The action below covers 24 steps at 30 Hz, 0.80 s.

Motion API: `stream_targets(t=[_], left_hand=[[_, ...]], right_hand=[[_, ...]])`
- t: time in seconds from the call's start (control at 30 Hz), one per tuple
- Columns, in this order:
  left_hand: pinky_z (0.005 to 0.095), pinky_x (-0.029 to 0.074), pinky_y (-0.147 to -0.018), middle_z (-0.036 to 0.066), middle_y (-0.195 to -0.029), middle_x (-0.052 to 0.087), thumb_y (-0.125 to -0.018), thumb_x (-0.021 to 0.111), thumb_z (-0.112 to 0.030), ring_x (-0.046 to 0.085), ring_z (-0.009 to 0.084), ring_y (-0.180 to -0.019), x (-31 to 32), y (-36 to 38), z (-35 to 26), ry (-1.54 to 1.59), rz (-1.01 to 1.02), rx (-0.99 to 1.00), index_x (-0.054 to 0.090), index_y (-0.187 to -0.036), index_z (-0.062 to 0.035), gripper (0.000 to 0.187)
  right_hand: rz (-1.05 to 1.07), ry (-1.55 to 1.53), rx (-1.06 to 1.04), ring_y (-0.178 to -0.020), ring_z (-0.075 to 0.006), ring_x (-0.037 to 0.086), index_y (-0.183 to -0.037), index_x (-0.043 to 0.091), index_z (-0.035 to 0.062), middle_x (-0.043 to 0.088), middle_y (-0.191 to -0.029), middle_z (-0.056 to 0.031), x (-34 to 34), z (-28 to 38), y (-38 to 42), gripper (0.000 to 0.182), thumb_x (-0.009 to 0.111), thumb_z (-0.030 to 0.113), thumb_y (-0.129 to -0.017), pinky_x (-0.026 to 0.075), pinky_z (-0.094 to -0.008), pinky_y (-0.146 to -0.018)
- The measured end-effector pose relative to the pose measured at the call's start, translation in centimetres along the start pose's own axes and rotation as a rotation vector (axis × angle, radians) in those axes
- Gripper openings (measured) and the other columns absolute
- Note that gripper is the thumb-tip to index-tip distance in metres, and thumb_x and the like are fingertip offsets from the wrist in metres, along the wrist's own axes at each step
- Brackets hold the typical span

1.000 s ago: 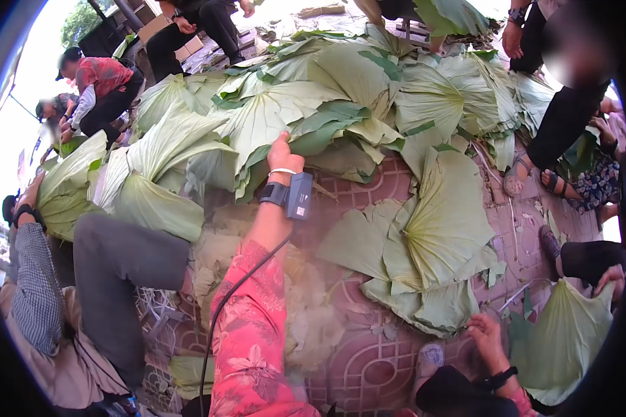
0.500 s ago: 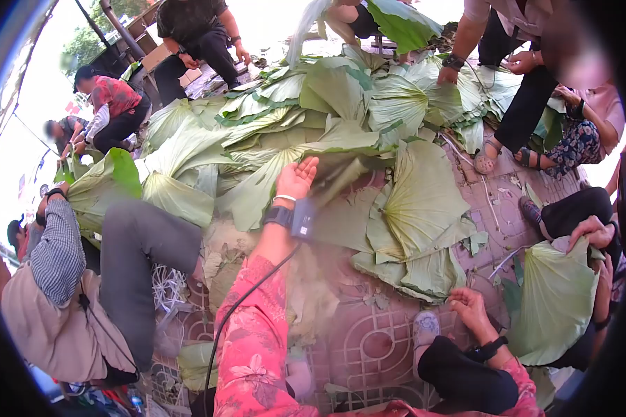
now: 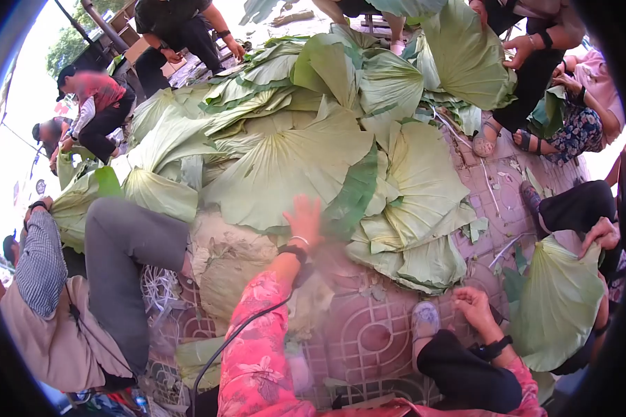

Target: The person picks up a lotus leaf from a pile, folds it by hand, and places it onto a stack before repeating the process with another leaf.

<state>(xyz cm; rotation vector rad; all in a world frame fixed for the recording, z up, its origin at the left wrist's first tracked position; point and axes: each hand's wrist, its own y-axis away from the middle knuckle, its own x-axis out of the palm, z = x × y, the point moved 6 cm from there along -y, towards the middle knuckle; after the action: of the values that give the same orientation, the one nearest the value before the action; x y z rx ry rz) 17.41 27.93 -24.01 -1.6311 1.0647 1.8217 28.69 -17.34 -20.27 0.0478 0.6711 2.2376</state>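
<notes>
My left hand [image 3: 304, 221], slightly blurred, reaches forward with its fingers spread, right at the lower edge of a large pale green lotus leaf [image 3: 278, 167]. That leaf lies fanned out on top of the heap, with a darker leaf fold [image 3: 355, 191] along its right side. Above my bent knee, my right hand [image 3: 474, 306] has its fingers curled in, and nothing shows in them. Just beyond it lies a layered stack of lotus leaves [image 3: 424, 181] on the paving.
Several people sit around the leaf heap [image 3: 271, 76]. A person on the right holds a lotus leaf [image 3: 560, 306]; another at the top right handles a big leaf [image 3: 466, 55]. White strips [image 3: 161, 288] lie beside a grey trouser leg [image 3: 132, 257]. Patterned paving [image 3: 375, 333] shows in front.
My left hand has drawn back toward me, turning from palm up to fingers spread. The large leaf now lies spread on the heap. At the top right, a person has lifted a leaf.
</notes>
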Motion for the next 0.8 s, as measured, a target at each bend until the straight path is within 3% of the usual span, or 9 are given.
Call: stream_targets(t=[0.1, 0.2, 0.27, 0.47, 0.5, 0.6, 0.67, 0.77, 0.8], left_hand=[[0.0597, 0.031, -0.096, 0.016, -0.134, 0.041, -0.078, 0.056, -0.018, 0.035, 0.034, -0.127, 4.5, -2.6, 2.2, -0.22, -0.368, 0.068, 0.043, -0.128, -0.0102, 0.053], [0.0487, 0.04, -0.09, 0.017, -0.108, 0.06, -0.078, 0.046, -0.007, 0.055, 0.0337, -0.104, 2.0, -4.9, 4.0, 0.278, -0.066, 0.003, 0.058, -0.11, -0.0118, 0.035], [0.044, 0.045, -0.079, 0.016, -0.083, 0.064, -0.075, 0.048, -0.004, 0.061, 0.0354, -0.081, -2.7, -5.4, 4.7, 0.258, -0.3, -0.108, 0.064, -0.095, -0.0124, 0.027], [0.0467, 0.048, -0.07, 0.019, -0.081, 0.064, -0.072, 0.052, -0.004, 0.061, 0.0374, -0.079, -16.9, -4.7, 5.3, 0.272, -0.658, -0.05, 0.064, -0.098, -0.0126, 0.03], [0.0453, 0.047, -0.066, 0.017, -0.076, 0.063, -0.071, 0.052, -0.003, 0.061, 0.0367, -0.074, -19.0, -3.6, 4.6, 0.249, -0.766, 0.016, 0.063, -0.09, -0.0114, 0.024], [0.0433, 0.045, -0.062, 0.013, -0.071, 0.061, -0.07, 0.052, -0.003, 0.06, 0.0334, -0.071, -22.6, 1.4, -0.1, 0.206, -0.766, 0.146, 0.058, -0.078, -0.0102, 0.013], [0.041, 0.043, -0.06, 0.011, -0.069, 0.059, -0.07, 0.051, -0.004, 0.059, 0.0302, -0.068, -19.8, 4.6, -4.4, 0.16, -0.755, 0.303, 0.053, -0.071, -0.0108, 0.007], [0.0414, 0.044, -0.062, 0.012, -0.073, 0.059, -0.067, 0.052, -0.005, 0.059, 0.0295, -0.07, -10.8, 10.8, -11.3, 0.238, -0.398, 0.501, 0.057, -0.075, -0.0091, 0.01], [0.0417, 0.047, -0.065, 0.015, -0.081, 0.062, -0.067, 0.061, -0.01, 0.061, 0.0304, -0.075, -7.0, 13.2, -13.4, 0.225, -0.163, 0.491, 0.061, -0.082, -0.0071, 0.016]], right_hand=[[-0.009, 0.033, 0.03, -0.073, -0.0092, 0.057, -0.098, 0.059, -0.0046, 0.062, -0.082, -0.0044, -0.6, -0.6, 0.1, 0.021, 0.057, -0.003, -0.077, 0.049, -0.0237, -0.067], [-0.015, 0.027, 0.062, -0.073, -0.0089, 0.057, -0.097, 0.059, -0.0047, 0.061, -0.082, -0.0042, -0.9, -0.7, 0.4, 0.02, 0.057, -0.003, -0.077, 0.049, -0.0235, -0.067], [-0.014, 0.024, 0.071, -0.073, -0.0089, 0.057, -0.097, 0.059, -0.0046, 0.061, -0.082, -0.0041, -1.0, -0.6, 0.4, 0.019, 0.057, -0.003, -0.077, 0.049, -0.0237, -0.067], [-0.024, -0.012, -0.008, -0.072, -0.0103, 0.059, -0.096, 0.059, -0.004, 0.062, -0.083, -0.0053, -1.1, 1.6, -0.1, 0.018, 0.055, -0.003, -0.079, 0.05, -0.0246, -0.066], [-0.033, -0.015, -0.034, -0.072, -0.0107, 0.059, -0.096, 0.059, -0.004, 0.062, -0.083, -0.0058, -1.2, 2.4, -0.2, 0.018, 0.055, -0.003, -0.079, 0.051, -0.0246, -0.066], [-0.065, 0.032, -0.103, -0.071, -0.0117, 0.06, -0.098, 0.058, -0.0048, 0.063, -0.085, -0.0076, -1.7, 4.7, 0.3, 0.019, 0.055, -0.001, -0.08, 0.051, -0.0248, -0.065], [-0.094, 0.071, -0.162, -0.071, -0.0117, 0.06, -0.099, 0.058, -0.0052, 0.064, -0.085, -0.0078, -2.1, 7.3, 0.8, 0.02, 0.056, -0.001, -0.079, 0.051, -0.0249, -0.064], [-0.099, 0.115, -0.279, -0.07, -0.011, 0.06, -0.099, 0.058, -0.0051, 0.064, -0.085, -0.0075, -3.0, 9.9, 1.8, 0.022, 0.055, 0.0, -0.079, 0.051, -0.0247, -0.064], [-0.102, 0.12, -0.303, -0.07, -0.0109, 0.06, -0.099, 0.058, -0.0049, 0.064, -0.084, -0.0075, -3.3, 10.6, 2.4, 0.022, 0.055, 0.0, -0.079, 0.051, -0.0245, -0.064]])
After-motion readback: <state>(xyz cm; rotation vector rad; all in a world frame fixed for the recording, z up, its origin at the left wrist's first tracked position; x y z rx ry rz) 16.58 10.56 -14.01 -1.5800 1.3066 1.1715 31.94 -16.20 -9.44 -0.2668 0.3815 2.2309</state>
